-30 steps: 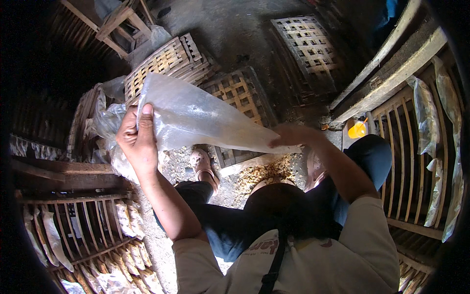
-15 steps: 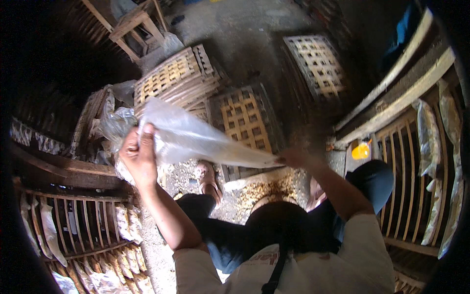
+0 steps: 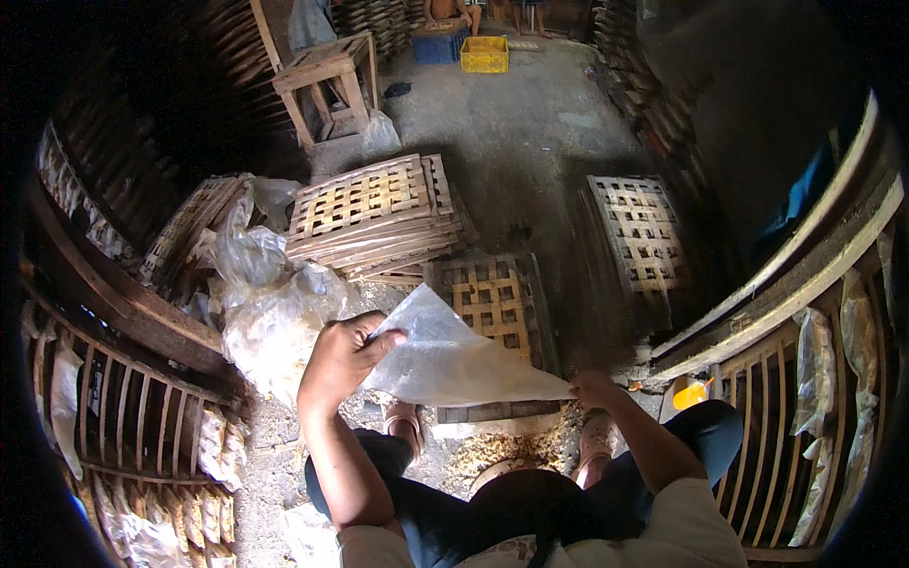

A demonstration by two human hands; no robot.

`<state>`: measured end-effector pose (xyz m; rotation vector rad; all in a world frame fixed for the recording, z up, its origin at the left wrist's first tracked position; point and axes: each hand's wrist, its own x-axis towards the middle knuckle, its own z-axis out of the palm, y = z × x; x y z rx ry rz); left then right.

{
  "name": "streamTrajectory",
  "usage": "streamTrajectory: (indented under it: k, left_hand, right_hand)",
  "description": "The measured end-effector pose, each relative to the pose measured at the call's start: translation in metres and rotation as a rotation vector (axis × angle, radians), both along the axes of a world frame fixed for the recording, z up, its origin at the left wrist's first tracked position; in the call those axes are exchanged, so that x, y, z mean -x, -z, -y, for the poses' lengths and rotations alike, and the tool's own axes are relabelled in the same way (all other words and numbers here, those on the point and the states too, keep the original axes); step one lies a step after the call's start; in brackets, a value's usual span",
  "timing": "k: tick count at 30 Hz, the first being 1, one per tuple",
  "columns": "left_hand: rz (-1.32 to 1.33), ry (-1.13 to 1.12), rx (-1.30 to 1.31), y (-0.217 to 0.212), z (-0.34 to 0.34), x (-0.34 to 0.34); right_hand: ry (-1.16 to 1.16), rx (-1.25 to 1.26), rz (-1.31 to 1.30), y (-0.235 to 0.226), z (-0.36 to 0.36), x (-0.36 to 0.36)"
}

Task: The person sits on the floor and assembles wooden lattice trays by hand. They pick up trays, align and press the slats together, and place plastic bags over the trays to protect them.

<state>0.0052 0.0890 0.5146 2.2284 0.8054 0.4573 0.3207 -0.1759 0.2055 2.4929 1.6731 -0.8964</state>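
Note:
A clear plastic bag [image 3: 453,358] is stretched between my two hands, above a woven slatted tray [image 3: 492,308]. My left hand [image 3: 346,364] pinches its wide left end between thumb and fingers. The narrow, gathered right end is in the closed fingers of my right hand [image 3: 597,389]. Beyond my left hand lies a heap of crumpled plastic bags [image 3: 279,327]. Yellowish crumbs [image 3: 516,445] cover the floor between my feet, beside a round dark object at my lap.
Stacked woven trays [image 3: 369,213] lie ahead on the left, another woven tray [image 3: 639,232] on the right. Slatted racks [image 3: 142,417] with wrapped pieces flank me. An orange container [image 3: 691,394] stands near my right knee. Farther back are a wooden stool [image 3: 327,80], a yellow crate [image 3: 485,55] and a seated person [image 3: 453,13].
The view has tilted up, showing more of the far floor and the crates. My hands have come closer together, and the plastic bag between them hangs less stretched.

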Motion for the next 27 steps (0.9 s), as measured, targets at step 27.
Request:
streamTrajectory:
  k: [27]
  left_hand:
    - [-0.153,0.595,0.022,0.112,-0.015,-0.108]
  right_hand:
    - [0.669,-0.809,-0.853,-0.024,-0.311,-0.119]
